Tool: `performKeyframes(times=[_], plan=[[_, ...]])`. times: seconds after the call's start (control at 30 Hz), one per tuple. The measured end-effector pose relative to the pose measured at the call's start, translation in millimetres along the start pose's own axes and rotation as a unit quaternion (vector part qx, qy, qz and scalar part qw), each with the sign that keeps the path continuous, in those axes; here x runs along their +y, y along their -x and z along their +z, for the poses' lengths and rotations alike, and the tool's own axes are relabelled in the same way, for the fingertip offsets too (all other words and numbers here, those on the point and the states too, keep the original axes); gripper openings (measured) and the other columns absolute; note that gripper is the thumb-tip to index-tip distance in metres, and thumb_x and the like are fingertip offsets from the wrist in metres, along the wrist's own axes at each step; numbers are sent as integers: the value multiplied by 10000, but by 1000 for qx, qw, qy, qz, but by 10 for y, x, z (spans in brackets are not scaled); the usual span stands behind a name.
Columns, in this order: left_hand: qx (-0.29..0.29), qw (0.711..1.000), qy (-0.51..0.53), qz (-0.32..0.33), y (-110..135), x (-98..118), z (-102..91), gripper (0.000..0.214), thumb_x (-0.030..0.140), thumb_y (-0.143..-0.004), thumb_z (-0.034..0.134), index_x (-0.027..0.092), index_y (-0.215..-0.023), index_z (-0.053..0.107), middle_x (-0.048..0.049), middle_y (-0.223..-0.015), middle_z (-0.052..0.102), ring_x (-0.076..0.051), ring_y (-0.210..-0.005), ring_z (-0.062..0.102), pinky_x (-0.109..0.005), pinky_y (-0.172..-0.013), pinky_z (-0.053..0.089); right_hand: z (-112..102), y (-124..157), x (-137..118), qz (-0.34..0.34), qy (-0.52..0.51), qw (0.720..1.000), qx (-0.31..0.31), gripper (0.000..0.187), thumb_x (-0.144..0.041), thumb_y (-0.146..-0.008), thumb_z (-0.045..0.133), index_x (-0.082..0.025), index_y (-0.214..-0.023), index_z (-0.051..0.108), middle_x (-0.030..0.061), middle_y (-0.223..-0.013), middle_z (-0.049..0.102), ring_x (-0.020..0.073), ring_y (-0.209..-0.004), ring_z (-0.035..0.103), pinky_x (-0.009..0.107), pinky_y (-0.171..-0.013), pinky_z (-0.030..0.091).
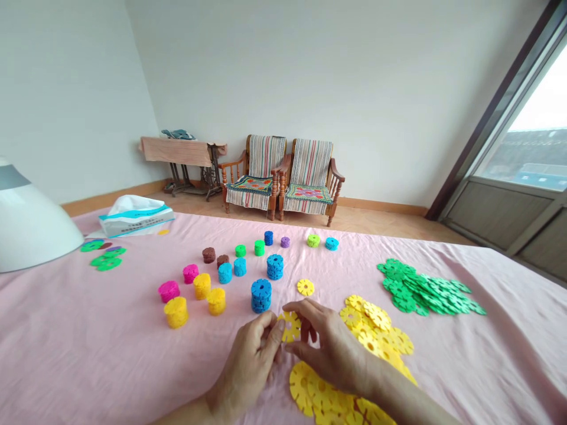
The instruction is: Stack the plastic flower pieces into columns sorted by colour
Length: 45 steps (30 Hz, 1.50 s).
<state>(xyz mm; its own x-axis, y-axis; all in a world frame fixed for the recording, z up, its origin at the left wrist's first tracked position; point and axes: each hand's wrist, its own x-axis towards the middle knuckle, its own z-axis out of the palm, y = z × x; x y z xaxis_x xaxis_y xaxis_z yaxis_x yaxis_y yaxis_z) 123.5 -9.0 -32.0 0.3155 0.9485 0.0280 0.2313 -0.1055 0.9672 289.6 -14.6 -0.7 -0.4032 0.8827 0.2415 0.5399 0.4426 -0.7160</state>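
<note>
Between the thumb and fingers of my left hand (254, 348) is a yellow notched plastic disc (291, 326), a snowflake-shaped building piece. My right hand (325, 339) is close against its right side, thumb and forefinger spread around it; whether they touch it I cannot tell. One more yellow disc (305, 287) lies flat just beyond my hands. Under and beside my right forearm spreads a loose pile of yellow discs (376, 330). A blue stack of discs (261, 296) stands just past my left hand.
Small stacks in yellow (176, 313), pink (169, 291), brown, green and blue stand across the pink cloth (110, 354). Green discs (429, 289) are heaped at right. A tissue box (136, 218) and a white rounded object (31, 224) are at left. Two chairs (305, 171) stand behind.
</note>
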Motion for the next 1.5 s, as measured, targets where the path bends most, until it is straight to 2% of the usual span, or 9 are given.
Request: performKeyframes(times=[0.1,0.2,0.33,0.47,0.87,1.3,1.4,1.5], plan=[[7,1000,-5,-2,11,12,-5,357,496,-894,360,185,-736,433,58,-536,463,-75,-407,420,-171,-392,312,-54,-87,121,11,40,998,45,348,-228,-736,634,-205,-1067,530,12,-872,584,106,-662,555,271,-669,452],[3,1000,-14,-5,18,29,-9,339,495,-878,386,189,-738,427,58,-533,472,-72,-378,405,-168,-367,289,-146,-254,361,76,68,988,118,269,-237,-710,643,-184,-962,565,39,-918,561,119,-686,561,280,-662,454],[4,999,-37,7,12,32,-3,317,456,-874,402,187,-707,427,47,-535,493,-70,-376,421,-166,-375,299,-189,-445,691,149,77,976,137,290,-259,-667,667,-177,-934,591,40,-922,542,124,-692,565,288,-678,469],[-3,999,-47,14,9,20,1,304,428,-874,417,186,-692,433,41,-534,504,-72,-384,436,-166,-383,309,-149,-498,841,162,68,976,126,294,-259,-650,666,-177,-927,611,33,-914,537,110,-666,561,272,-672,470],[2,998,-62,26,18,41,-2,278,388,-873,420,187,-682,443,38,-515,501,-77,-392,426,-175,-388,297,-119,-520,807,159,120,974,107,294,-271,-632,665,-172,-908,643,33,-844,530,126,-678,539,271,-675,447],[8,993,-106,43,5,70,2,275,372,-877,402,190,-671,424,38,-520,492,-85,-413,431,-186,-404,302,-97,-515,810,155,134,973,108,279,-271,-629,672,-184,-892,638,34,-859,548,131,-703,545,269,-690,445],[7,992,-115,49,5,67,-2,277,371,-879,397,191,-670,421,38,-523,487,-86,-423,432,-186,-407,300,-150,-496,810,148,111,977,102,312,-271,-638,672,-181,-934,629,45,-902,565,125,-693,562,263,-669,457],[10,991,-118,56,14,56,-6,278,369,-879,398,190,-667,420,39,-527,479,-87,-431,431,-185,-411,299,-331,-430,799,132,76,980,126,320,-331,-719,612,-158,-988,608,73,-952,588,122,-685,584,268,-663,470]])
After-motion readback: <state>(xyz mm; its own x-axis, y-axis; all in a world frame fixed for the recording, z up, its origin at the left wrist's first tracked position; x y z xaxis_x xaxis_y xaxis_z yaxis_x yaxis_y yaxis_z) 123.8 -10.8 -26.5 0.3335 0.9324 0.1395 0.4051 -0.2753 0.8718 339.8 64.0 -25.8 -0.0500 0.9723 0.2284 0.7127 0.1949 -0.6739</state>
